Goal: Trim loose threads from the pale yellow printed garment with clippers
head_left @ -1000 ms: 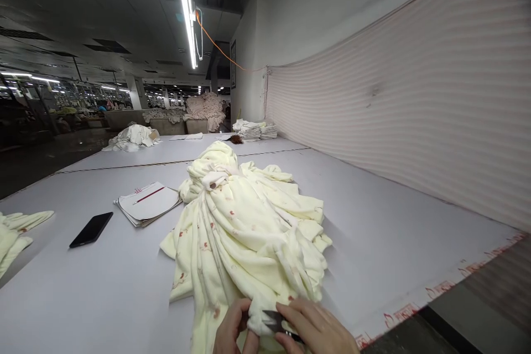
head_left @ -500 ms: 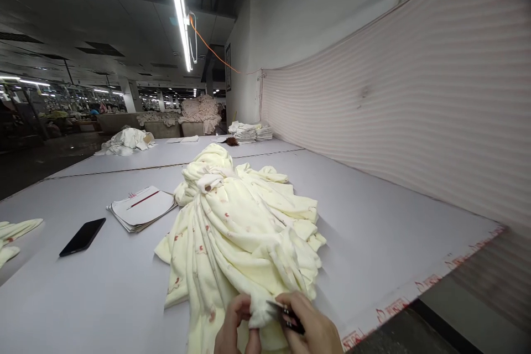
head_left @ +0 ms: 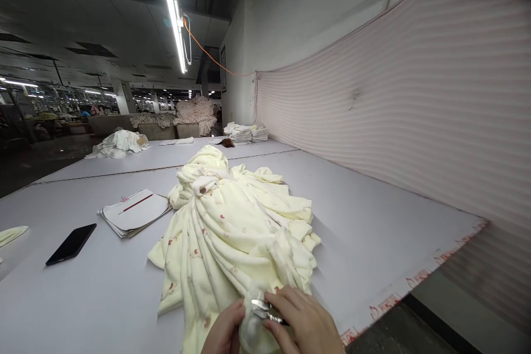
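A large bundle of pale yellow cloth with small reddish prints [head_left: 224, 227] lies gathered on the table. At its near end, my left hand [head_left: 224, 329] pinches a whitish bit of the cloth between thumb and fingers. My right hand [head_left: 305, 321] is closed around small metal snips [head_left: 265, 310], whose blades point left against that whitish bit, close to the left fingertips. The lower parts of both hands run out of the bottom of the view.
Left of the bundle lie a paper stack [head_left: 135, 213] with a red pencil [head_left: 136, 204] and a black phone [head_left: 71, 244]. Farther back are a white cloth heap [head_left: 118, 144] and folded cloths [head_left: 244, 133]. A striped sheet [head_left: 373, 94] hangs at right.
The view has shifted slightly. My right hand has turned, with its fingers more spread over the snips, and the blades now show more plainly. My left fingers have closed up around the cloth.
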### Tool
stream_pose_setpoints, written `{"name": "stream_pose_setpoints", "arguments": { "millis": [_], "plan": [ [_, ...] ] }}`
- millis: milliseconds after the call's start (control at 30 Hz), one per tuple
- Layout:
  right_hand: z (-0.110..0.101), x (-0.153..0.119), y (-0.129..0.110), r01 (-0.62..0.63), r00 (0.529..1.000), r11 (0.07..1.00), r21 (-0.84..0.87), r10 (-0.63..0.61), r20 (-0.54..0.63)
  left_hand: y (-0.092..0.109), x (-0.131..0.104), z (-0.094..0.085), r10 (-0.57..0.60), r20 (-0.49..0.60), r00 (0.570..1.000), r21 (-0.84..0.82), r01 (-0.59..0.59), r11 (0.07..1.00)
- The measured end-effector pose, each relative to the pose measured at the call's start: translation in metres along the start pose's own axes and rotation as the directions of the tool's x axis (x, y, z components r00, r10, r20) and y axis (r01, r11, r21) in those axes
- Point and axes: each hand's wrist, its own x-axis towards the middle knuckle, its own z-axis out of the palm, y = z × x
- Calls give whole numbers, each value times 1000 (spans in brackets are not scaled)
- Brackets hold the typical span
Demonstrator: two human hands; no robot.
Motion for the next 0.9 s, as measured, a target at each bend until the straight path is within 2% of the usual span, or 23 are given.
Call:
{"name": "stream_pose_setpoints", "arguments": {
  "millis": [67,133,200,300,333,400,467,500,567,600,700,733,800,867,900],
  "plan": [
    [-1,0,-2,-32,999,999,-22,32,4,1,1,1,6,3,1000,8,-6,1000],
    [-5,2,-4,-63,998,998,-10,63,11,2,2,2,85,9,996,84,-86,993],
    [-9,3,-6,-11,1000,1000,-9,11,25,4,3,2,122,41,992,122,-126,985],
    [-14,3,-7,56,998,998,-24,-56,16,7,4,6,1,97,995,51,-6,999],
    [-16,3,-7,20,1000,1000,-11,-20,11,9,5,8,-45,106,993,25,42,999],
    [-19,3,-4,-128,992,989,77,127,26,11,9,12,-101,100,990,4,101,995],
    [-21,1,0,-277,961,930,242,267,75,13,16,16,-109,93,990,29,107,994],
    [-21,-2,1,-319,948,888,330,298,114,14,22,18,-103,95,990,49,99,994],
    [-16,-13,3,-332,942,838,432,268,204,16,35,22,-89,113,990,96,79,992],
    [-11,-20,3,-315,941,850,422,222,255,18,40,24,-96,129,987,117,80,990],
    [6,-43,4,-195,912,962,189,107,395,25,43,22,-117,144,983,185,89,979],
    [10,-48,6,-160,905,980,117,99,414,26,37,18,-98,126,987,211,70,975],
    [15,-52,10,-163,915,983,89,116,387,21,15,6,13,8,1000,337,-15,941],
    [15,-50,14,-244,934,948,203,173,314,3,-12,-8,162,-158,974,536,-54,842],
    [14,-48,16,-293,935,915,278,213,284,-10,-25,-13,190,-221,956,615,-15,788]
  ]
}}
